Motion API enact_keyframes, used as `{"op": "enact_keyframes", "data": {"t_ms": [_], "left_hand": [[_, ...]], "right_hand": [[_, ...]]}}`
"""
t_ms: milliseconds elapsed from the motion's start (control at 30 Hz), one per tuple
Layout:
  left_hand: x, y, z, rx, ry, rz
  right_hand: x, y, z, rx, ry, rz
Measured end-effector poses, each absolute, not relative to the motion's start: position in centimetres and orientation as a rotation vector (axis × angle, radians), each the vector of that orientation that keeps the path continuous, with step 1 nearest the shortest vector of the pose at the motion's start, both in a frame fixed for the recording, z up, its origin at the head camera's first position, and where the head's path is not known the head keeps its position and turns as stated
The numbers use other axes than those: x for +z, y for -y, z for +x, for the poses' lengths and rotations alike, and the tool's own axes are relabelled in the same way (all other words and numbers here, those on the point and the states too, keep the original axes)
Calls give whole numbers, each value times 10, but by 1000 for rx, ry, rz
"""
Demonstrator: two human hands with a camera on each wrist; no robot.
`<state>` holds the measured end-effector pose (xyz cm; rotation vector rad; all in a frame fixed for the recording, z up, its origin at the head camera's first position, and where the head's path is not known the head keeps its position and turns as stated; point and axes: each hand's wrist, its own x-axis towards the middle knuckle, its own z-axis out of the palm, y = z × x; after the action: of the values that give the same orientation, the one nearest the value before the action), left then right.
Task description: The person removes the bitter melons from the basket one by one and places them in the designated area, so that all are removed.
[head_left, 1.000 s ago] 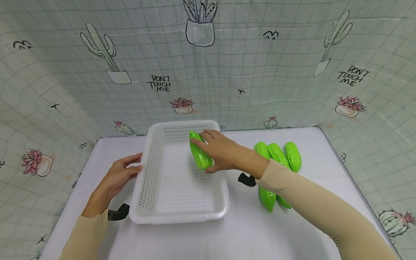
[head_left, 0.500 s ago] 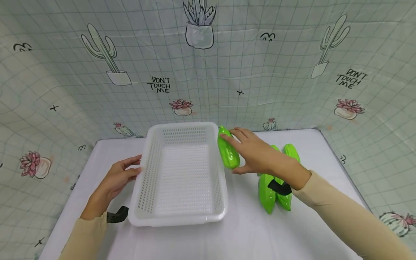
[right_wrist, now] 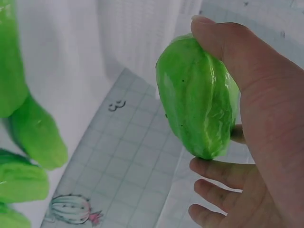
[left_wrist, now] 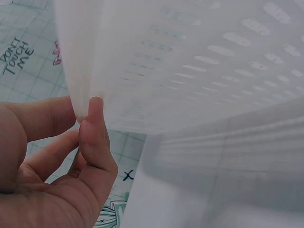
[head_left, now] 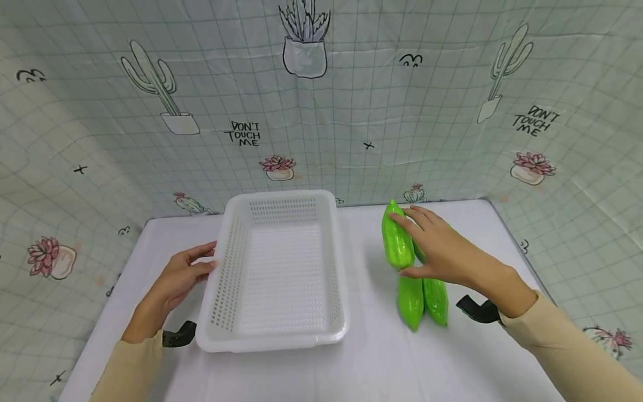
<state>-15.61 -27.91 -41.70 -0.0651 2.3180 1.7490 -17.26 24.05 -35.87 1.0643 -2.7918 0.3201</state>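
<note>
My right hand (head_left: 442,248) holds a glossy green ridged vegetable (head_left: 396,243), pointed at its far end, between thumb and fingers. The right wrist view shows its blunt, lobed end (right_wrist: 197,104), with the thumb along one side and fingertips at the other. In the head view it overlaps several similar green vegetables (head_left: 411,304), which are partly hidden behind the hand. At the left, my left hand (head_left: 176,276) pinches the side rim of a white perforated plastic basket (head_left: 273,341). The left wrist view shows thumb and fingers at this rim (left_wrist: 88,71).
The basket and the green vegetables rest on a white-covered table (head_left: 261,377). A grid-patterned cloth (head_left: 351,100) with cactus drawings hangs behind and around it. Each wrist bears a black mount (head_left: 477,310).
My right hand has moved right with the green vegetable, from over the basket, past its right rim, to above the other vegetables. The left hand has stayed at the basket's rim.
</note>
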Motion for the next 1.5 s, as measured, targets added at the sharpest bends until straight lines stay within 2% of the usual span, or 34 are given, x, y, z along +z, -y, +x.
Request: {"op": "enact_keyframes", "data": {"t_ms": [900,1500], "left_hand": [[-418,279,-155,1748,-2323,-73],[-416,278,-156,1740,-2341,-68]], "right_hand": [[-413,-343,-129,350,2868,870],[-449,-363,-107,444,2976,880]]}}
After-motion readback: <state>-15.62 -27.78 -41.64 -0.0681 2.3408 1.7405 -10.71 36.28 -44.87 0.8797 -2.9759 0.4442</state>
